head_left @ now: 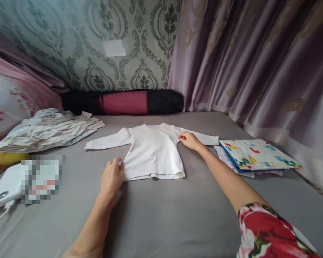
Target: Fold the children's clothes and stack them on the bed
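Observation:
A small white long-sleeved shirt (pixel 150 150) lies spread flat on the grey bed sheet (pixel 177 215), sleeves out to both sides. My left hand (pixel 112 176) is closed in a pinch on the shirt's lower left hem corner. My right hand (pixel 190 139) rests on the shirt at its right armpit, where the right sleeve starts, fingers curled and pressing on the cloth.
A stack of folded patterned clothes (pixel 255 154) lies to the right. A heap of pale clothes (pixel 47 129) sits at the left. A black and maroon roll bag (pixel 123 102) lies along the wall. A white device (pixel 5 188) with a cable lies at the left edge. Curtains (pixel 258 64) hang at right.

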`<state>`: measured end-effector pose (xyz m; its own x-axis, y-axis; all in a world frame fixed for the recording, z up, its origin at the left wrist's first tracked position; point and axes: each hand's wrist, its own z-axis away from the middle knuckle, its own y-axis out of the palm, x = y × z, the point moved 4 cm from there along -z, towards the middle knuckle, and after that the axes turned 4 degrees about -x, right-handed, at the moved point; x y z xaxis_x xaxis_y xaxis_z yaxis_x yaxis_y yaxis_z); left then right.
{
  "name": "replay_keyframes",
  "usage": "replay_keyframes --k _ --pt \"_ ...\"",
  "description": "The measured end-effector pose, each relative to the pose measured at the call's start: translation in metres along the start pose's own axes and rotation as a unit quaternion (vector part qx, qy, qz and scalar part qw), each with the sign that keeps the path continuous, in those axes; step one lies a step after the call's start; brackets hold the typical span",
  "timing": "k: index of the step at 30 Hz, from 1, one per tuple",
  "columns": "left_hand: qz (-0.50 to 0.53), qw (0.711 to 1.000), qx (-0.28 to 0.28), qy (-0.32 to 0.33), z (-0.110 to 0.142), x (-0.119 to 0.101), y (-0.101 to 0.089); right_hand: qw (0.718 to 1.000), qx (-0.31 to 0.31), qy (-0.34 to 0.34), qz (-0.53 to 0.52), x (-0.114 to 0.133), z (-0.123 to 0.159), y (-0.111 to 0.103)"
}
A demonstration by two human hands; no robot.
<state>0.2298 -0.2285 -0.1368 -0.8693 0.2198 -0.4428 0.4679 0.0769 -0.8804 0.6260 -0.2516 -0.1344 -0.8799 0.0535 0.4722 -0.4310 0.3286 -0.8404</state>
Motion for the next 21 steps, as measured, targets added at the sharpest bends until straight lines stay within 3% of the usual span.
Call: replay_keyframes --k 3,5,7,9,12,14,16,21 --pt "-0.048 0.992 -0.059 0.098 0.004 -0.023 -0.008 0.999 0.026 -0.033 0.028 0.008 0.009 0.001" --pt "-0.029 0.977 -0.077 0.198 0.010 -0.053 -0.011 0.997 0.040 -0.046 0.054 0.012 0.011 0.002" --pt "0.005 0.946 -0.042 0.322 0.024 -0.093 -0.006 0.994 0.045 -0.055 0.080 0.016 0.012 0.002" --pt "0.016 0.894 0.040 0.446 0.044 -0.135 0.006 0.992 0.040 -0.065 0.100 0.018 0.014 0.003" --pt "-0.018 0.815 0.105 0.570 0.075 -0.186 0.022 0.989 0.028 -0.086 0.115 0.020 0.018 0.003" --pt "-0.053 0.779 0.118 0.613 0.086 -0.209 0.031 0.989 0.023 -0.092 0.114 0.019 0.018 0.003" --pt "-0.096 0.762 0.124 0.629 0.088 -0.222 0.041 0.990 0.028 -0.088 0.103 0.017 0.014 0.003" --pt "-0.148 0.763 0.103 0.620 0.074 -0.223 0.059 0.990 0.068 -0.091 0.085 0.010 0.003 0.002"
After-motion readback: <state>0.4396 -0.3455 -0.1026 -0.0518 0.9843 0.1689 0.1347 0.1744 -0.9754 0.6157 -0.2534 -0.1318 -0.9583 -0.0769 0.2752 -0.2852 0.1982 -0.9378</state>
